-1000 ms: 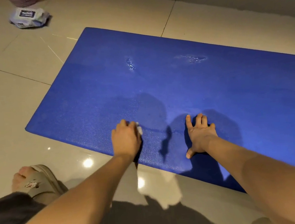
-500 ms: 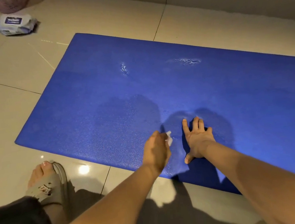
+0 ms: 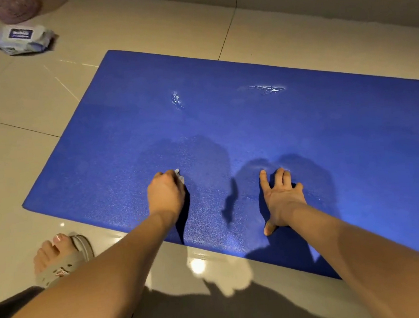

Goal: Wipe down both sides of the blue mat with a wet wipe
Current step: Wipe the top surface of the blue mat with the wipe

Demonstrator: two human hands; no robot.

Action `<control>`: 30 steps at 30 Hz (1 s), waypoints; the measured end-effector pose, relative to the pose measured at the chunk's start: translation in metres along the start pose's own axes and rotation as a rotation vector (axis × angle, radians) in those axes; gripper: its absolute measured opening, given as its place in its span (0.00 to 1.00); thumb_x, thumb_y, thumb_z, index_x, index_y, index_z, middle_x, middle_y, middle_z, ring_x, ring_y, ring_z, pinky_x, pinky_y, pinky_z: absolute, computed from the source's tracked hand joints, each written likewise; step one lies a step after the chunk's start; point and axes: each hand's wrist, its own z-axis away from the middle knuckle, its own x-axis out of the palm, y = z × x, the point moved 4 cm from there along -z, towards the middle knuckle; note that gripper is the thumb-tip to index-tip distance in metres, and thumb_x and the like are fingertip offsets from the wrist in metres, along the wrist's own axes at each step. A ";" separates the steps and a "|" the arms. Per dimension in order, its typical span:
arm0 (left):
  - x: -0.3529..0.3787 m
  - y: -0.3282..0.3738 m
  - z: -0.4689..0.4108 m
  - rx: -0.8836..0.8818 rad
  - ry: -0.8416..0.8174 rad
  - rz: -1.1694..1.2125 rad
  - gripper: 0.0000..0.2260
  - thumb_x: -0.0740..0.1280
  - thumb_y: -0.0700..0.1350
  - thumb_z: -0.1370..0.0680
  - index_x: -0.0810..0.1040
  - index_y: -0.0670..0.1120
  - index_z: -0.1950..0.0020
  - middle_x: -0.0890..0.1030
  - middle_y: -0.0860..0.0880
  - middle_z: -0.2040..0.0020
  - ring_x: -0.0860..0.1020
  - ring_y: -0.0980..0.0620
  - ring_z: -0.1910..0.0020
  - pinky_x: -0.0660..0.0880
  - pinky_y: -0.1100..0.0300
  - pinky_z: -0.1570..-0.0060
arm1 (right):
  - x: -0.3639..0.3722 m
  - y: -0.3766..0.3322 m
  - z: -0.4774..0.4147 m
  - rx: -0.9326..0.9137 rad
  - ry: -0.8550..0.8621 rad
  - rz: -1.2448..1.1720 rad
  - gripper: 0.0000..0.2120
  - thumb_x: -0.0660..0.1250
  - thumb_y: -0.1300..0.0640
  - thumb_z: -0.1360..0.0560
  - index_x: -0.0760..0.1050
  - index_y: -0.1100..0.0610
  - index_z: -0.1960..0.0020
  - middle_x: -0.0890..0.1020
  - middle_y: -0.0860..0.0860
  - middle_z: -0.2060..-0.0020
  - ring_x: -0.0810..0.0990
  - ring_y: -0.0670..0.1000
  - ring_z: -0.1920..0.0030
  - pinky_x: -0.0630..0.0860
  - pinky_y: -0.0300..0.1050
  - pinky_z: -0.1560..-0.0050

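Note:
The blue mat [image 3: 264, 128] lies flat on the tiled floor, with two scuffed pale marks on its far half. Near the mat's front edge my left hand [image 3: 166, 193] grips a white wet wipe [image 3: 179, 174]; only a small corner of the wipe shows past my fingers, pressed on the mat. To its right my right hand [image 3: 281, 195] rests flat on the mat with spread fingers. A damp sheen shows on the mat between and around my hands.
A pack of wet wipes [image 3: 23, 39] lies on the floor at the far left, below a pinkish object [image 3: 13, 8]. My foot in a sandal [image 3: 60, 258] stands by the mat's near left corner. A wall base runs along the back.
My left hand with the wipe swept right toward my right hand, then back left along the mat's front part. My right hand stayed planted.

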 end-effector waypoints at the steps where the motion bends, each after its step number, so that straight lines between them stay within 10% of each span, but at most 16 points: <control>1: 0.008 0.009 0.006 -0.003 0.000 0.064 0.11 0.65 0.45 0.18 0.82 0.40 0.50 0.80 0.36 0.55 0.79 0.34 0.58 0.74 0.48 0.56 | 0.000 0.000 0.000 0.001 0.000 0.004 0.77 0.79 0.31 0.42 0.24 0.57 0.22 0.41 0.68 0.22 0.41 0.69 0.21 0.64 0.64 0.29; 13: 0.058 0.099 0.054 0.575 -0.272 0.035 0.04 0.65 0.39 0.22 0.78 0.44 0.57 0.77 0.42 0.54 0.80 0.37 0.56 0.72 0.56 0.63 | 0.000 0.001 -0.002 0.010 0.001 -0.025 0.78 0.80 0.31 0.44 0.24 0.55 0.22 0.40 0.67 0.22 0.40 0.67 0.21 0.64 0.63 0.30; 17: 0.027 0.040 0.004 0.433 -0.102 -0.032 0.11 0.63 0.47 0.18 0.82 0.44 0.42 0.79 0.41 0.49 0.79 0.36 0.52 0.78 0.48 0.53 | -0.001 0.001 -0.002 0.002 0.002 -0.024 0.78 0.80 0.31 0.44 0.24 0.56 0.23 0.40 0.67 0.22 0.40 0.68 0.21 0.65 0.64 0.30; 23: 0.009 0.020 -0.027 -0.024 0.018 0.015 0.08 0.61 0.44 0.18 0.78 0.42 0.49 0.78 0.37 0.52 0.78 0.34 0.56 0.70 0.51 0.58 | -0.001 0.000 -0.002 0.006 -0.004 -0.026 0.79 0.80 0.31 0.44 0.23 0.56 0.23 0.40 0.68 0.23 0.41 0.69 0.21 0.64 0.65 0.30; 30: 0.056 0.105 0.038 0.288 -0.184 0.136 0.10 0.61 0.43 0.18 0.79 0.44 0.55 0.83 0.38 0.50 0.81 0.36 0.55 0.74 0.51 0.61 | -0.001 0.000 -0.003 0.009 0.001 -0.028 0.79 0.80 0.31 0.45 0.24 0.55 0.23 0.41 0.67 0.23 0.40 0.68 0.21 0.64 0.63 0.31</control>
